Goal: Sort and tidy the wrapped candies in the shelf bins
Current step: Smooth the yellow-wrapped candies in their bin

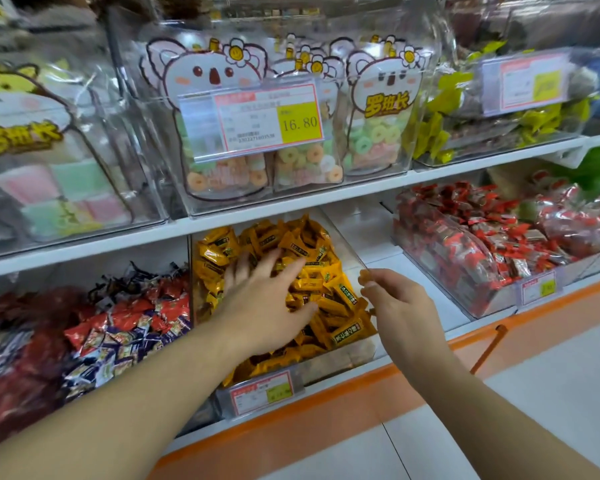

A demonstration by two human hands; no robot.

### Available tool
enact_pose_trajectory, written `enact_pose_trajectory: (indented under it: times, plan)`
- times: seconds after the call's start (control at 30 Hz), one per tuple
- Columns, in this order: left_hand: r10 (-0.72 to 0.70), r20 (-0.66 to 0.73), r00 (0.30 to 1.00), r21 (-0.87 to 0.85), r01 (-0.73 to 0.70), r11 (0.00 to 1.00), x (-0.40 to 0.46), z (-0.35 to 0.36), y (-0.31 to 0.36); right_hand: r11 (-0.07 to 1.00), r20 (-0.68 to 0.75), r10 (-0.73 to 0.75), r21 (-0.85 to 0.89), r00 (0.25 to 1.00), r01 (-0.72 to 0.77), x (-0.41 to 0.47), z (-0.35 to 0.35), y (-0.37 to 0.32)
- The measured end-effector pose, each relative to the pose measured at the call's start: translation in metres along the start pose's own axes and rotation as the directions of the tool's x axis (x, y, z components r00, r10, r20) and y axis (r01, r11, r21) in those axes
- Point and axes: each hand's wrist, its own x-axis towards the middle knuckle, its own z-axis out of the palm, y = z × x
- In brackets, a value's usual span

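the left hand (267,299) lies flat on the heap of yellow-wrapped candies (312,271), fingers straight and spread apart, pressing down rather than gripping anything. that looks like a levelling or spreading hold, the palm keeping the pile from spilling over the low front while the fingers reach toward the back of the clear bin (354,258). the candies sit directly under and all around this hand, mounded toward the rear wall and thinner at the front edge above the price tag (262,393).

the right hand (400,306) hovers just beside the bin's right wall, fingers curled in, thumb and forefinger pinching something small; a bit of yellow-orange wrapper (363,276) shows at the fingertips, though it is too blurred to name for sure. it seems to be one candy, held up either to be dropped back in or carried elsewhere. it hangs above the right front corner of the yellow heap, apart from it.

outward, a bin of red and blue-white wrapped candies (125,327) stands to the left on the same lower shelf, and a bin of red-wrapped candies (471,251) to the right beyond a bare stretch of shelf. above, koala-printed bags of ring gummies (305,161) fill a clear box behind a tag reading 16.80 (267,116).
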Motion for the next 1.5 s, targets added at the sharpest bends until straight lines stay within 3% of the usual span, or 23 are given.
enact_pose_trajectory:
  times: [0.3,0.53,0.67,0.8,0.9,0.97,1.03,1.1,1.2,1.33,1.5]
  plan:
    - [0.179,-0.051,0.982,-0.037,-0.181,0.983,0.005,0.024,0.053,0.999,-0.001,0.024,0.035,1.000,-0.024,0.000,0.000,0.000]
    - [0.071,-0.082,0.994,-0.062,-0.076,0.995,0.010,0.001,0.005,1.000,0.026,0.010,0.006,1.000,-0.010,-0.001,-0.002,-0.002]
    - [0.093,-0.075,0.993,0.004,-0.093,0.996,0.010,-0.013,-0.013,1.000,0.036,0.010,0.006,0.999,-0.010,-0.001,-0.004,-0.003]
    - [0.091,-0.162,0.982,0.017,-0.090,0.996,0.007,-0.017,-0.023,0.990,0.036,-0.057,-0.125,0.998,0.061,-0.003,-0.005,-0.005]
    - [0.087,-0.183,0.979,0.009,-0.086,0.996,0.005,-0.014,-0.025,0.879,0.084,-0.282,-0.375,0.956,0.293,-0.003,-0.005,-0.008]
    - [0.090,-0.198,0.976,0.021,-0.088,0.996,0.005,-0.011,-0.026,0.713,0.227,-0.471,-0.471,0.852,0.519,0.002,0.001,-0.015]
    - [0.096,-0.197,0.976,0.028,-0.092,0.995,0.005,-0.010,-0.026,0.517,0.404,-0.526,-0.547,0.749,0.658,0.009,0.011,-0.017]
    - [0.112,-0.182,0.977,0.028,-0.109,0.994,0.005,-0.008,-0.025,0.382,0.491,-0.489,-0.622,0.721,0.683,0.015,0.022,-0.016]
    - [0.146,-0.158,0.977,0.088,-0.134,0.987,0.006,-0.004,-0.025,0.344,0.406,-0.531,-0.699,0.743,0.627,0.021,0.027,-0.011]
    - [0.125,-0.209,0.970,0.126,-0.100,0.987,0.011,-0.001,-0.024,0.347,0.270,-0.663,-0.716,0.699,0.606,0.026,0.027,-0.004]
    - [0.082,-0.280,0.957,0.144,-0.043,0.989,0.016,-0.005,-0.025,0.369,0.202,-0.672,-0.743,0.713,0.559,0.026,0.034,-0.002]
